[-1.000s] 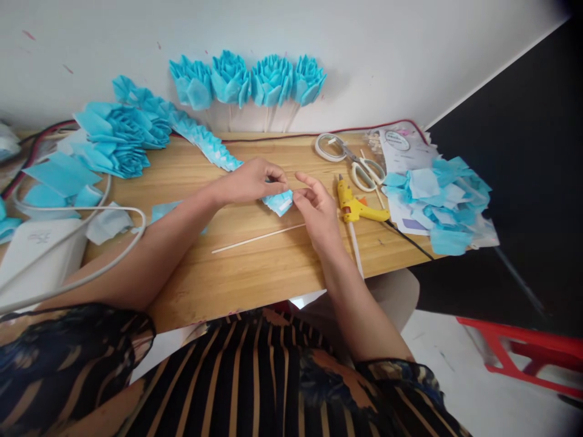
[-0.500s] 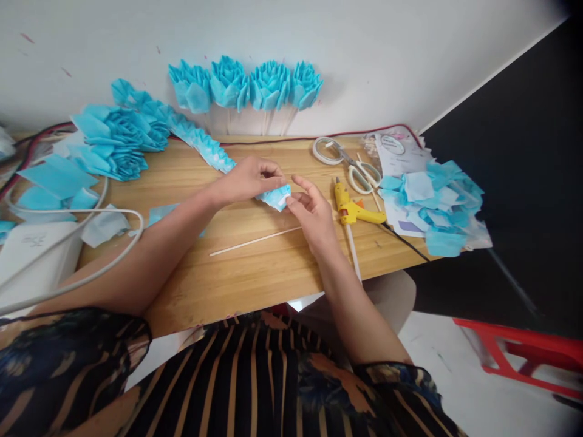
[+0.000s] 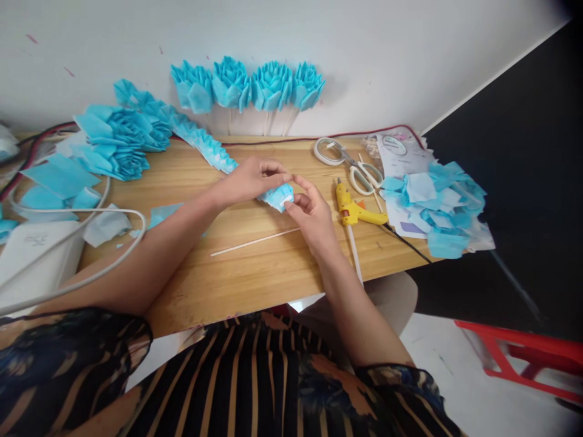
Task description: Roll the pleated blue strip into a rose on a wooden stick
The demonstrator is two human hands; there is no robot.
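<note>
A long strip of overlapping light-blue paper petals [image 3: 207,149] runs across the table and passes under my left hand [image 3: 255,180]. That hand is closed, thumb and fingers pinching the strip near its end. My right hand [image 3: 314,215] grips the strip's end, with the thumb at its pale lower edge and the index finger at the top, near the left fingertips. A thin white stick [image 3: 252,243] lies on the wood below, its right end reaching my right hand. To the right of that hand rests a yellow hot glue gun [image 3: 348,209] with a white glue stick in its back.
Blue paper flowers on sticks [image 3: 230,85] lean against the wall. More blue flowers [image 3: 121,139] are piled at left, beside a white box [image 3: 36,255] with a looping cable. Scissors [image 3: 362,173], a tape roll [image 3: 328,152] and loose blue petals [image 3: 449,200] occupy the right side.
The right hand has shifted slightly left, its thumb now over the strip's end and its index finger meeting the left fingertips. The left hand stays on the strip.
</note>
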